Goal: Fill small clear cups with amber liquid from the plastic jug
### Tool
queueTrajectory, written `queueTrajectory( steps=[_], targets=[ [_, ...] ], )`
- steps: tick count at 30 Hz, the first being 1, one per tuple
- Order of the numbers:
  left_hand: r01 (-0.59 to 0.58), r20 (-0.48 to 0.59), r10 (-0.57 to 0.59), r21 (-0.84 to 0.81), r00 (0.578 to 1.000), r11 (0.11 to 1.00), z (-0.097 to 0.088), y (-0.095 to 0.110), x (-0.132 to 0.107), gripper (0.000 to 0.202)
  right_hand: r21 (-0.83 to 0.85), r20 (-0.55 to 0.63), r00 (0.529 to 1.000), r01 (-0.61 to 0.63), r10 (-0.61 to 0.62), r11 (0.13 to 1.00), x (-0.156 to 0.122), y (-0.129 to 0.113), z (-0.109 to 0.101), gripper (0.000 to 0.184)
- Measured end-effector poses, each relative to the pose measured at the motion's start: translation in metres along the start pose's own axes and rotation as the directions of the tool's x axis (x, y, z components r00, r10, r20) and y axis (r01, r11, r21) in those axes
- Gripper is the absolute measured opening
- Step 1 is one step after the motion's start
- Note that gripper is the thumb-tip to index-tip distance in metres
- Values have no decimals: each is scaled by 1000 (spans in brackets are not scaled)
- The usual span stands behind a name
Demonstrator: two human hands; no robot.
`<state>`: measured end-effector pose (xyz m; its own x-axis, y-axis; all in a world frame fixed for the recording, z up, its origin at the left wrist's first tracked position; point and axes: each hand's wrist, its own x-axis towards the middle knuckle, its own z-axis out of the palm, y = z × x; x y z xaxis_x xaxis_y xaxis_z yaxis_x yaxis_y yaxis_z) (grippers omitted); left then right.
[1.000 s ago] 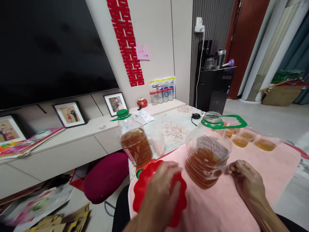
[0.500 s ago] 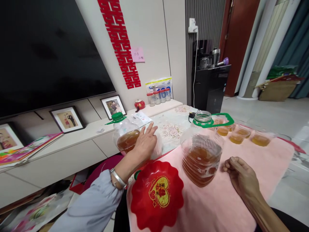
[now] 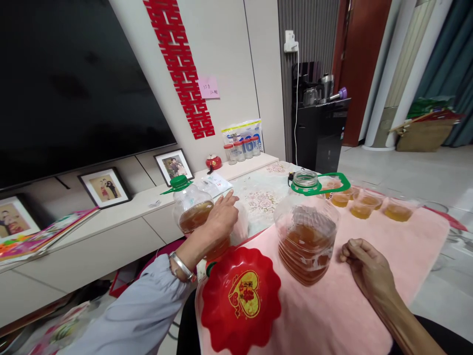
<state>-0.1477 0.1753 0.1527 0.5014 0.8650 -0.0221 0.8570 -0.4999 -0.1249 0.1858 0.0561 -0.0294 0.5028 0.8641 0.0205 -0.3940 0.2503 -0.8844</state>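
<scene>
Far left: capped jug (image 3: pixel 191 216). Before it, left hand (image 3: pixel 222 218) at clear cups (image 3: pixel 242 226), fingers extended, grip undeterminable; apparent step: taking hold, requiring a light pinch. Centre: open jug (image 3: pixel 306 242). Right: right hand (image 3: pixel 369 265) curled narrow, nothing visible inside.

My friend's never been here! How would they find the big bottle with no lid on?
Find the pink cloth. On it, beside the right hand, stands a big clear bottle partly filled with brown liquid. Its top is open, while the other big bottle has a green cap.
</scene>
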Motion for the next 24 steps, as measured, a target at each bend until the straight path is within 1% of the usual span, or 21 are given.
queueTrajectory(
  steps=[8,14,17,20,22,24],
  targets=[
    [52,-19,-53,-45,998,998,-8,3,-2,21,-20,16,1000,1,0,1000,-1,1,-2,44],
    [68,-51,-72,-69,996,995,-9,-2,-2,18,-42,26,1000,9,-8,999,-1,2,-3,42],
    [67,-94,-73,-69,993,995,-7,-7,1,23,-46,33,999,15,-13,999,-2,1,-3,42],
    [62,-164,-73,-69,984,996,-8,-14,3,23,-45,45,999,19,-17,999,-2,0,-2,42],
    [65,-217,-80,-77,973,995,-14,-18,2,22,-43,52,998,21,-19,999,-3,-1,0,42],
    [66,-266,-88,-90,960,994,-22,-19,-4,21,-38,53,998,25,-23,999,-3,-2,1,42]
  ],
)
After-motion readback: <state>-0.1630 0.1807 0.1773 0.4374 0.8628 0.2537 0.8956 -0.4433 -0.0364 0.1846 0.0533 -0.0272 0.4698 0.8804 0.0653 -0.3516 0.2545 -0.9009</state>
